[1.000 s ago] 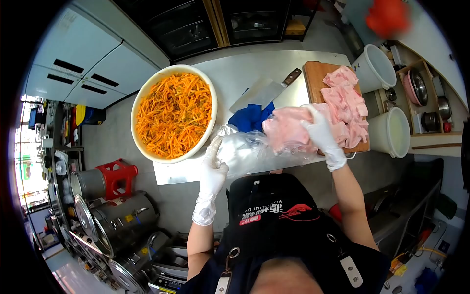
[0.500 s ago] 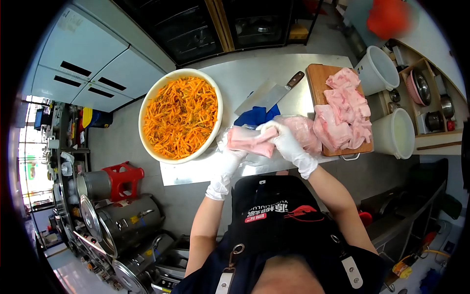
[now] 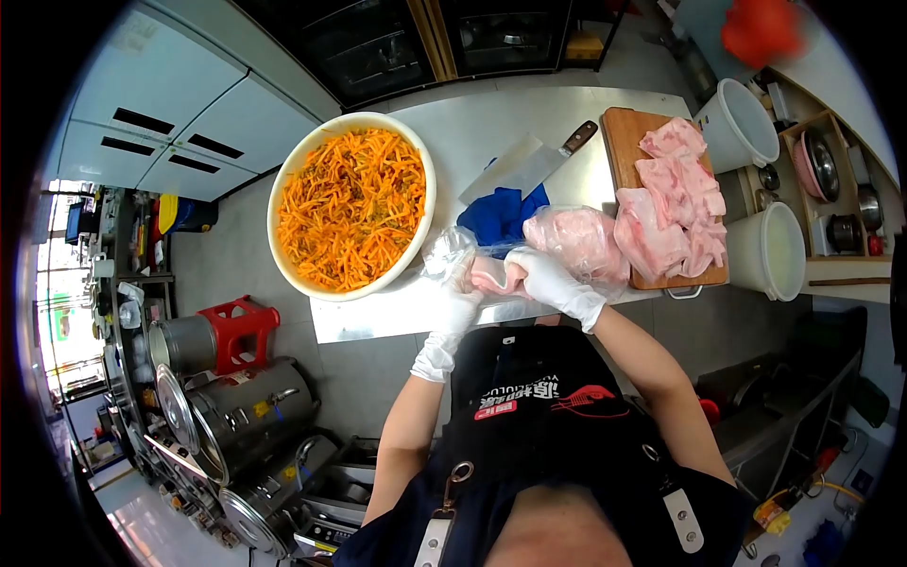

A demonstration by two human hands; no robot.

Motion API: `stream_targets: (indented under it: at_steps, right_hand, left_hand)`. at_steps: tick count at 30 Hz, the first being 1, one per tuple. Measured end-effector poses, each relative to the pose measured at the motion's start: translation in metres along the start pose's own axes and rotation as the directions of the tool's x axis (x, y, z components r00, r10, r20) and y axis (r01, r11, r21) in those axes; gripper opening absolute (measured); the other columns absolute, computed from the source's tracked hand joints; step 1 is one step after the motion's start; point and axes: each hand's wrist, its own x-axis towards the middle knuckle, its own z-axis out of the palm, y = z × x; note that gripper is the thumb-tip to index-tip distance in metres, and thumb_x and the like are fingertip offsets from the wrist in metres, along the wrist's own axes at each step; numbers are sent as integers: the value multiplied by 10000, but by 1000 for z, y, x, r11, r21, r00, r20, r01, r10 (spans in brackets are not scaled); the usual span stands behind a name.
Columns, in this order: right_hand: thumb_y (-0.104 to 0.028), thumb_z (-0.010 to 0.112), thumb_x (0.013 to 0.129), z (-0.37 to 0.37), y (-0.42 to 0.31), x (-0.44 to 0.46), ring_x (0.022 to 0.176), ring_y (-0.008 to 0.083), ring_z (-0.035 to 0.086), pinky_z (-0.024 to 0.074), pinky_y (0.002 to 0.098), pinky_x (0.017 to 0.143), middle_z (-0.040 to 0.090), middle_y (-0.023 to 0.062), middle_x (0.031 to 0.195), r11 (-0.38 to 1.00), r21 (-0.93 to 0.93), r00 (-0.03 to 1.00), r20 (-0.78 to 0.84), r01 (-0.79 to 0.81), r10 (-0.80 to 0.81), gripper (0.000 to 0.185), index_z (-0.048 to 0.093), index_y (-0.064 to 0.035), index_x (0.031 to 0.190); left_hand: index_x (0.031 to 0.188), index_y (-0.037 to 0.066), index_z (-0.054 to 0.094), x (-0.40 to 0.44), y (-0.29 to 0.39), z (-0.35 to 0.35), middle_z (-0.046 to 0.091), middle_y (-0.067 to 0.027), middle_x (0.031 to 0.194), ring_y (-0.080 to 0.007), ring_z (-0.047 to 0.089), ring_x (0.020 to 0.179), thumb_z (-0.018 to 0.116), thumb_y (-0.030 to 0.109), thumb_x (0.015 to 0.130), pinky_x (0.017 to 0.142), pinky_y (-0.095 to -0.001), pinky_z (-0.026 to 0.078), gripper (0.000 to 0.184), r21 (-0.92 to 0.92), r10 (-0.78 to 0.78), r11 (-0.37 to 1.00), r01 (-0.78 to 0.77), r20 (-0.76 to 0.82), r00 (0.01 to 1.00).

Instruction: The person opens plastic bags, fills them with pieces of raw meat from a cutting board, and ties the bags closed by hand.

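Note:
A pale pink slab of raw meat [image 3: 495, 277] is stretched between my two white-gloved hands, over the near edge of the steel table. My left hand [image 3: 455, 304] grips its left end beside crumpled clear plastic [image 3: 448, 251]. The fingers of my right hand [image 3: 553, 282] close on the other end. Just right of that hand lies a clear bag of pink meat [image 3: 576, 241]. Behind the hands is a bunched blue cloth [image 3: 501, 215]. A cleaver [image 3: 518, 168] rests flat beyond the cloth, its wooden handle pointing right.
A large white basin [image 3: 430, 198] of orange shreds stands on the table's left. At the right, several raw meat slabs [image 3: 661, 213] lie on a wooden cutting board [image 3: 624, 142]. White buckets [image 3: 782, 250] stand beyond the board. A red stool [image 3: 244, 333] is on the floor at left.
The meat slab has turned and come lower and nearer my body, now bent between my hands. My left hand has shifted slightly right. The whole view has tilted a little.

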Motion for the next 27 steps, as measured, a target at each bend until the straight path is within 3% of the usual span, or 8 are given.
stream_targets:
  at_steps: [4, 6, 10, 14, 17, 20, 26, 27]
  right_hand:
    - [-154, 490, 846, 12, -3, -4, 822, 316, 623, 491, 407, 707, 613, 131, 776, 871, -491, 995, -95, -16, -35, 126, 594, -84, 831]
    - [-164, 501, 844, 6, -6, -8, 790, 322, 632, 500, 412, 679, 622, 146, 781, 895, -444, 998, -57, -42, 18, 131, 584, -63, 849]
    - [-210, 537, 839, -18, -36, -17, 731, 328, 643, 507, 407, 635, 632, 179, 797, 727, -685, 999, 0, 34, -46, 218, 565, -1, 896]
    - [-346, 618, 816, -42, -57, -26, 827, 340, 628, 499, 398, 690, 630, 222, 859, 751, -655, 996, 73, 83, -46, 463, 537, 52, 1038]
    - [-219, 599, 799, -46, -50, -32, 792, 327, 638, 510, 398, 661, 631, 199, 810, 640, -700, 915, 46, 316, -401, 291, 569, 33, 941]
    - [-187, 604, 766, -46, -35, -29, 785, 325, 635, 512, 384, 690, 625, 205, 824, 651, -717, 968, 192, 249, -160, 344, 565, 45, 1017]
    - [-110, 562, 719, -50, -66, -29, 859, 261, 590, 448, 353, 907, 625, 101, 754, -65, -848, 816, 524, 525, -243, 165, 659, -11, 810]
    - [-112, 556, 711, -50, -64, -28, 874, 260, 585, 411, 371, 949, 622, 100, 783, -33, -864, 813, 485, 502, -321, 160, 663, -23, 790]
  left_hand:
    - [1252, -19, 521, -7, 43, 18, 586, -179, 1171, -254, 568, 1077, 483, -137, 679, 928, -305, 431, 586, 561, 320, 792, -240, -47, 946]
    - [1196, -16, 573, -10, 54, 19, 593, -209, 1157, -303, 566, 1086, 493, -123, 665, 941, -329, 425, 548, 777, 488, 528, -343, 54, 871]
    - [1080, 10, 648, -12, 66, 16, 632, -197, 1067, -332, 599, 999, 505, -100, 658, 897, -350, 452, 459, 775, 480, 525, -351, 71, 874]
    - [952, 4, 683, -12, 90, 8, 645, -191, 1039, -298, 622, 975, 477, -103, 693, 848, -335, 476, 348, 755, 377, 579, -306, 84, 922]
    - [808, -17, 666, -14, 108, 11, 653, -166, 975, -278, 630, 903, 463, -125, 698, 800, -324, 481, 255, 734, 351, 614, -289, 74, 933]
    - [765, -19, 646, -12, 123, 9, 638, -163, 888, -282, 622, 832, 460, -148, 682, 772, -322, 477, 241, 733, 421, 581, -353, 101, 901]
    - [926, -18, 630, -6, 126, 9, 624, -193, 862, -335, 621, 763, 480, -65, 771, 696, -371, 499, 220, 937, 522, 213, -278, 132, 843]
    - [954, -25, 628, -7, 126, 9, 620, -203, 845, -342, 618, 746, 477, -53, 785, 681, -378, 499, 229, 960, 533, 147, -237, 125, 837]
